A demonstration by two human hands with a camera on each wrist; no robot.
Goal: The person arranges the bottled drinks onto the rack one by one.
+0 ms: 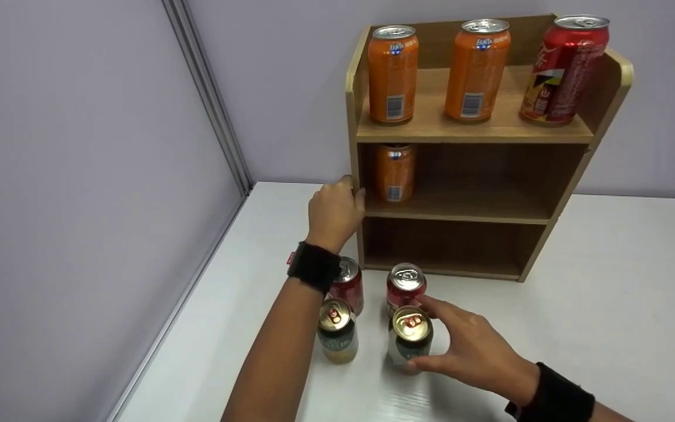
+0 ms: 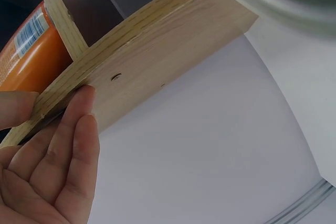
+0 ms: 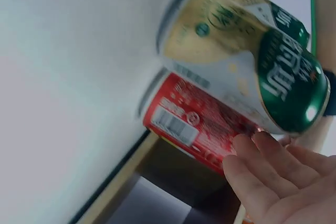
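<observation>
My left hand grips the left side panel of a wooden shelf, thumb at its front edge and fingers along its outer face. My right hand is spread beside a green-and-gold drink can. Its thumb is near that can's lower side, and its index finger reaches the red cola can just behind; in the right wrist view its fingers are not closed round either can. To the left stand another green-and-gold can and another red can, partly hidden by my left wrist.
On the shelf's top board stand two orange Fanta cans and a red Coca-Cola can. A third orange can is at the left of the middle compartment. The white table meets a grey wall at left.
</observation>
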